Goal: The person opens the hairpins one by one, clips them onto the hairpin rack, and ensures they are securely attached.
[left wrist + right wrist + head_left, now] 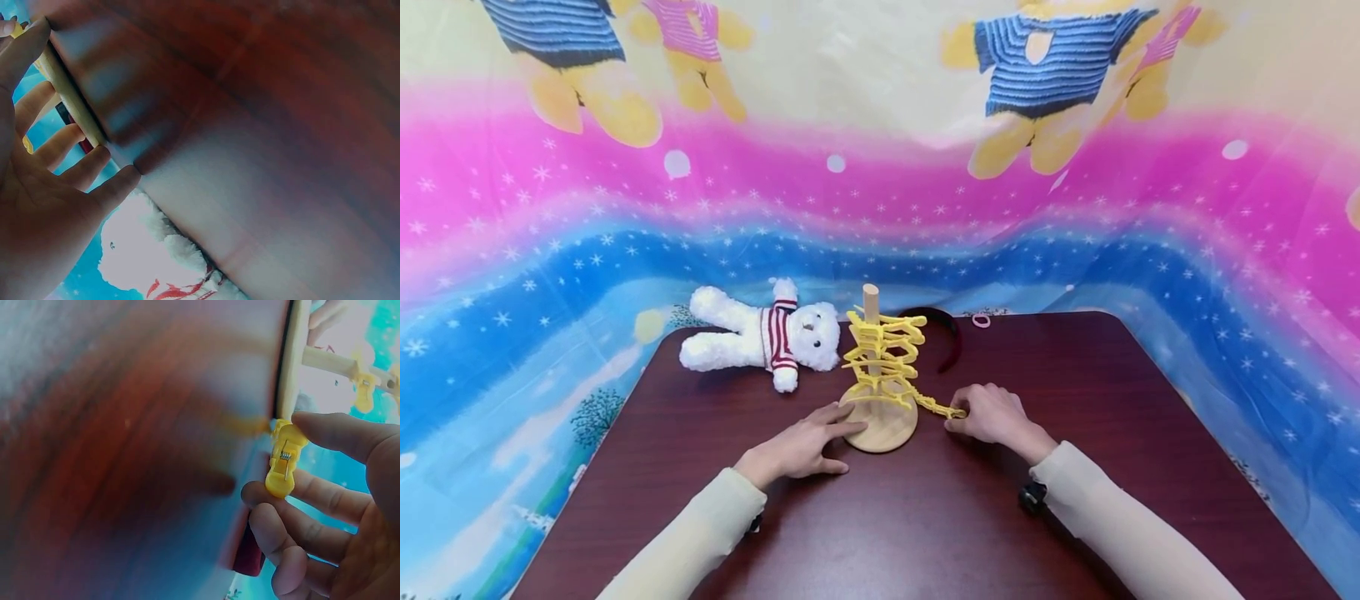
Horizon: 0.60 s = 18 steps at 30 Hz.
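Note:
A round wooden base (886, 435) with an upright post (871, 302) stands mid-table, a stack of yellow hanger-like pieces (880, 333) around the post. My left hand (797, 446) rests its fingers on the base's near left edge; in the left wrist view, its fingers (65, 147) are spread and fairly straight. To the right of the base, my right hand (996, 417) pinches the end of a short yellow chain (932, 406) low over the table. The right wrist view shows the held piece as a yellow clothespin (286, 459) with a metal spring, between thumb and fingers.
A white teddy bear (745, 333) in a red-striped sweater lies behind and left of the stand. Behind it on the right are a dark red headband (953, 354) and a small pink ring (981, 321). A printed cloth (880, 242) borders the table's far edge.

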### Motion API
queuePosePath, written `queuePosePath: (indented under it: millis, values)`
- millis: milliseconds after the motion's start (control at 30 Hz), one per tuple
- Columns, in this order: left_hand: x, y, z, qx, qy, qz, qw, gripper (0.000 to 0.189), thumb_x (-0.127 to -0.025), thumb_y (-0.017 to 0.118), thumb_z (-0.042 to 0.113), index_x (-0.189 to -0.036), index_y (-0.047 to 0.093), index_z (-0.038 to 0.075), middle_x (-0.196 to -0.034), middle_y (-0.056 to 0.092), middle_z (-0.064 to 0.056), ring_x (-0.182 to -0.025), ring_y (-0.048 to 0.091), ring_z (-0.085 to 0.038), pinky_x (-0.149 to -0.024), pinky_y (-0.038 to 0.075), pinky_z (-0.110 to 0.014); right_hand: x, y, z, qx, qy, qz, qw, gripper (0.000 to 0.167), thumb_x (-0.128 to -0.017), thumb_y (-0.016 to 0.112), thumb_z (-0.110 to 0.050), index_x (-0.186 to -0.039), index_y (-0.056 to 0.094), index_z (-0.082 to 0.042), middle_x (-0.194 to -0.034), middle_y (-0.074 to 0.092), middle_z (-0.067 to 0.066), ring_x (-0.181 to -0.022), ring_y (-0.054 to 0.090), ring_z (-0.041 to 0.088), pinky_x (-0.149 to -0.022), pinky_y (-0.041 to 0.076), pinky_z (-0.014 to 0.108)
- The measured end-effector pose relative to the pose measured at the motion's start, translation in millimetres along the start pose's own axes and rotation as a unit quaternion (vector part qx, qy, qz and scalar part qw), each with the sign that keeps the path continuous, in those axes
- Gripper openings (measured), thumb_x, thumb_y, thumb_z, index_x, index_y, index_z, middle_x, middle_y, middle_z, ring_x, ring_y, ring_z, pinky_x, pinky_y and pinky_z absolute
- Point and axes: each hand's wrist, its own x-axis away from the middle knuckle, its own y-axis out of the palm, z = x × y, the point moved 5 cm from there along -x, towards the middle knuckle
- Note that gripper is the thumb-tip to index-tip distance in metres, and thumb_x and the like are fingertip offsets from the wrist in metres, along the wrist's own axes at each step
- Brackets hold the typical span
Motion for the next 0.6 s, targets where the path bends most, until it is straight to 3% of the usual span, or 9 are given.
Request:
queuePosePath:
  millis: [300, 600]
  values:
    - [-0.8, 0.6, -0.6, 0.001, -0.001, 0.001, 1.0, 0.069, -0.089, 0.075, 0.039, -0.15, 0.047, 0.024, -0.163, 0.03, -0.015, -0.15, 0.029, -0.038, -0.116, 0.038, -0.051, 0.6, -13.9, 8.9, -0.043, -0.007, 0.024, 0.9988, 0.025, -0.082, 0.08, -0.039, -0.099, 0.078, -0.021, -0.085, 0.072, -0.004, -0.063, 0.053, 0.014, -0.05, 0.041, 0.031]
    - [-0.6, 1.5, -1.1, 0.001, -0.005, 0.0, 1.0, 0.068, -0.089, 0.074, 0.04, -0.15, 0.047, 0.025, -0.163, 0.031, -0.014, -0.15, 0.03, -0.038, -0.116, 0.037, -0.051, 2.8, -38.8, 17.7, -0.067, -0.028, 0.058, 0.9957, 0.022, -0.084, 0.077, -0.037, -0.099, 0.078, -0.021, -0.087, 0.073, -0.003, -0.066, 0.057, 0.011, -0.054, 0.045, 0.03]
